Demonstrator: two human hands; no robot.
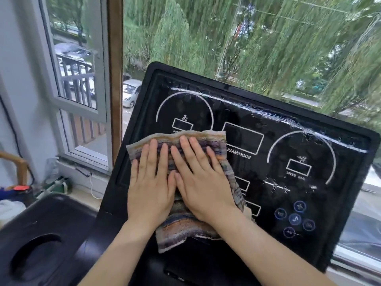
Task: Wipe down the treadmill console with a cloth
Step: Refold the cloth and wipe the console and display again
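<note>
Black glass fills the centre of the frame: the treadmill console (pixel 237 112), tilted, its long side running from upper left down to the right edge. A striped cloth (pixel 181 230) lies flat on its left third, covering the foot of the left dial. Both hands press it with straight fingers, gripping nothing, the left hand (pixel 151 186) touching the right hand (pixel 203 186). Most unwiped panel appears to lie rightward, nearer the right hand, with open room towards the round buttons (pixel 294 218) at lower right.

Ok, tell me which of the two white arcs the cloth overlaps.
The left arc; the cloth hides its lower end. The right arc, around SPEED, is uncovered.
</note>
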